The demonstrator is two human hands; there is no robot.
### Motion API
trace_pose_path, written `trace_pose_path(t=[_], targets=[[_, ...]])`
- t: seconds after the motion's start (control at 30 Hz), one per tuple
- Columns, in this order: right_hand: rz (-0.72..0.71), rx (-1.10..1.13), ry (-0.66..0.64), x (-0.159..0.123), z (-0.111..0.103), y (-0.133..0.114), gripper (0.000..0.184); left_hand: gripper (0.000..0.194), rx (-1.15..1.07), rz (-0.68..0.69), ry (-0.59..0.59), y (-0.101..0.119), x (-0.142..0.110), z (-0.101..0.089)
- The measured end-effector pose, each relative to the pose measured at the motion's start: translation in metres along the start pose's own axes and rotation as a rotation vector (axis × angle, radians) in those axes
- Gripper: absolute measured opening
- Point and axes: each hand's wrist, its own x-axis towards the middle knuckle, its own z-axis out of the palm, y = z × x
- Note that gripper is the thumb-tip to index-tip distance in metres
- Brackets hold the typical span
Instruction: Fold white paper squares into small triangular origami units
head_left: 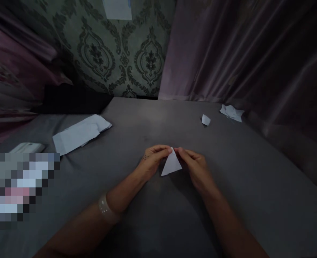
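Observation:
A small white paper folded into a triangle [171, 165] is held above the grey cloth surface [228, 186]. My left hand [153, 159] pinches its top corner from the left, fingers closed on the paper. From the right, my right hand [194, 166] pinches the same top corner with its fingertips. The two hands almost touch at the tip of the triangle. A pale band sits on my left wrist.
A stack of white paper sheets [80, 133] lies at the left. A small paper scrap [206, 120] and a crumpled paper [231, 112] lie at the back right. A white object [26, 147] rests at the far left. Curtains and patterned wallpaper stand behind.

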Motion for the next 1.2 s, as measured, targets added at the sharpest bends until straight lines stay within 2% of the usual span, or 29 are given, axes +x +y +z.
trace_pose_path(t=[0.3,0.53,0.67,0.9,1.1,1.2], targets=[[0.016,-0.088,0.041,-0.001,0.002,-0.004,0.024,0.016,0.007,0.023,0.011,0.0,-0.001,0.001],[-0.096,-0.231,0.014,0.001,-0.002,-0.005,0.02,0.018,0.049,0.027,-0.024,-0.004,0.0,-0.003],[-0.134,-0.296,-0.011,0.002,-0.001,-0.003,0.019,0.018,0.156,0.084,-0.027,-0.001,-0.001,-0.003],[0.163,-0.102,-0.002,0.005,-0.004,0.002,0.025,0.021,0.253,0.139,-0.024,-0.003,-0.001,-0.002],[0.246,0.014,-0.024,0.009,-0.005,0.009,0.028,0.023,0.297,0.163,-0.011,-0.006,0.001,-0.004],[0.234,0.017,-0.01,0.01,-0.005,0.01,0.026,0.022,0.323,0.167,-0.009,-0.007,0.002,-0.005]])
